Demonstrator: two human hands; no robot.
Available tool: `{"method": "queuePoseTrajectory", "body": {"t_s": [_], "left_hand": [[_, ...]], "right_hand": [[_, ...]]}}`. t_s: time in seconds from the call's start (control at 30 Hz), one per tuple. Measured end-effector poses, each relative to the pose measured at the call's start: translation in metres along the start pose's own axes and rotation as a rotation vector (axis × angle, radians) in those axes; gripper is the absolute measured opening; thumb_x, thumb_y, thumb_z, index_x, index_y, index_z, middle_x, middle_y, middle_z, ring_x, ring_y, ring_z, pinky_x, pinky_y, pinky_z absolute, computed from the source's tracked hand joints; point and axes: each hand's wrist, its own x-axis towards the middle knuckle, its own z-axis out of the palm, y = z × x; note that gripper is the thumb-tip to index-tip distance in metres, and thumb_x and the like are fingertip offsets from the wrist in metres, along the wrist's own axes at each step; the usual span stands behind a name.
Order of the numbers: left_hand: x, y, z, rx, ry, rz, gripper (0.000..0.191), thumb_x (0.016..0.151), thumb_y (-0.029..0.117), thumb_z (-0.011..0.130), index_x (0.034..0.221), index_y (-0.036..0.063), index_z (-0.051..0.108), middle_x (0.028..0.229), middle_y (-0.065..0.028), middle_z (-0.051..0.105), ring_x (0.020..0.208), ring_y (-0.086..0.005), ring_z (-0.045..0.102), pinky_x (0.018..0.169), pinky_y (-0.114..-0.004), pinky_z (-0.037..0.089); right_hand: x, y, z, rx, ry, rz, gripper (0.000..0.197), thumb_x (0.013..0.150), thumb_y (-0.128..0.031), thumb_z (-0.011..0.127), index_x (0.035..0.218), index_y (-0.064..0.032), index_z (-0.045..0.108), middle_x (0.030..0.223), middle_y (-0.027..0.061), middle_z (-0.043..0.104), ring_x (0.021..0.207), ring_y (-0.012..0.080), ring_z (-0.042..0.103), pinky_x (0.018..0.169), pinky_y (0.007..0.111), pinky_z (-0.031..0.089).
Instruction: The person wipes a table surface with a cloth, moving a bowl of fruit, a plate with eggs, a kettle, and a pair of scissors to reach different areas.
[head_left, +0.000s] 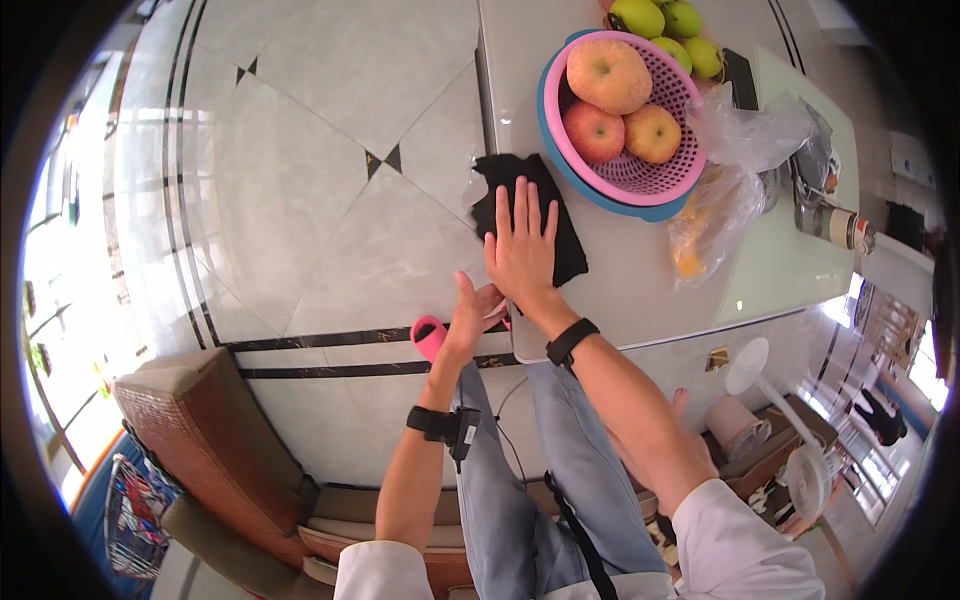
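A black cloth lies at the left edge of the glossy table, its ragged left side reaching past that edge. My right hand rests flat on it, palm down, with the fingers slightly spread. Beside the table's near left corner is my left hand, thumb raised and fingers apart, holding nothing. Part of the left fingers is hidden near my right wrist. To the right of the cloth stands a pink plastic colander in a blue basin, with three apples in it.
Green fruits sit behind the colander. A clear plastic bag with something yellow inside lies right of it, near a glass bottle. A pink slipper is on the floor. Behind are a brown sofa and a white fan.
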Motion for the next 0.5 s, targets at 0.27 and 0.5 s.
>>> {"method": "queuePoseTrajectory", "body": {"t_s": [0.27,0.5], "left_hand": [[-0.011,0.037,-0.049,0.040,-0.014,-0.127,0.112,0.089,0.082,0.010,0.146,-0.0107,0.036,0.146,-0.0295,0.043,0.138,-0.0364,0.042,0.117,-0.043,0.031],[-0.003,0.131,-0.138,0.183,0.185,-0.052,0.102,0.094,0.077,0.014,0.134,-0.0085,0.052,0.125,-0.0266,0.062,0.120,-0.0318,0.061,0.106,-0.042,0.045]], "right_hand": [[-0.102,-0.016,-0.006,0.018,-0.115,0.113,0.074,0.087,-0.028,0.058,0.150,0.0021,0.033,0.157,0.0287,0.025,0.146,0.0431,0.023,0.118,0.062,0.014],[-0.032,-0.035,0.006,-0.131,-0.125,0.156,0.078,0.084,-0.020,0.063,0.150,0.0034,0.029,0.157,0.0287,0.023,0.146,0.0420,0.023,0.119,0.059,0.016]]}}
